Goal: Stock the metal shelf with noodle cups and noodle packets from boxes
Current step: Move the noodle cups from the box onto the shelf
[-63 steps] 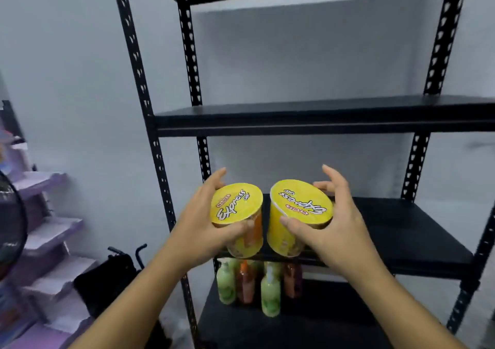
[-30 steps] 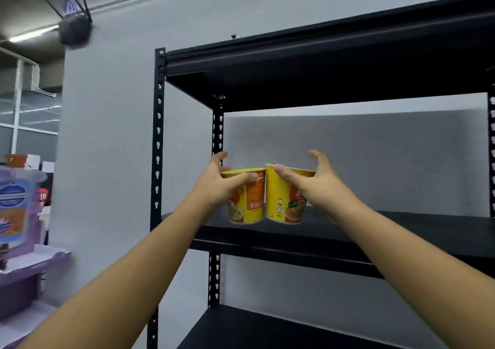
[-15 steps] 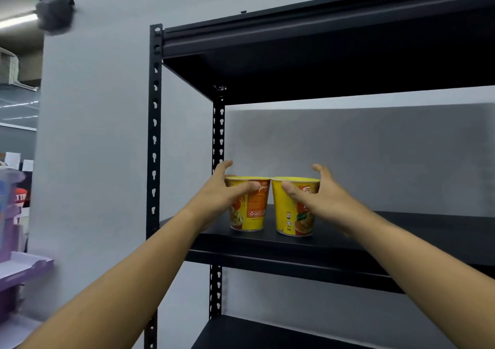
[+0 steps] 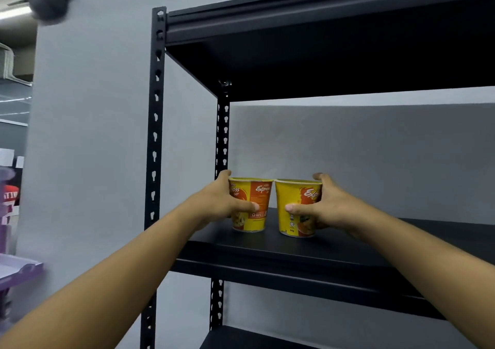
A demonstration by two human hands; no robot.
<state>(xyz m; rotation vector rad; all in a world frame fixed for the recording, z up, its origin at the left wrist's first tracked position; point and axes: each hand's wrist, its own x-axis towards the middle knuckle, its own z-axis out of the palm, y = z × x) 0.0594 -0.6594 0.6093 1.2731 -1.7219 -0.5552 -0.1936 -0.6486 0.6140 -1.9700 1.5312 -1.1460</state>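
Yellow left cup (image 4: pixel 261 194) — left hand (image 4: pixel 221 201) clasps; right hand (image 4: pixel 330 206), right cup (image 4: pixel 292 194).

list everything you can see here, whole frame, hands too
left noodle cup: 1, yellow and orange, upright on the middle board, near the rear left post
right noodle cup: 1, yellow and orange, upright right beside the first, rims close together
metal shelf: 1, black, fills the centre and right; three boards in view
wall: 1, grey, behind and left of the shelf
purple rack: 1, purple, left edge, blurred
dark object: 1, dark grey, top left, too blurred to identify
left hand: 1, fingers wrapped round the left cup
right hand: 1, fingers wrapped round the right cup
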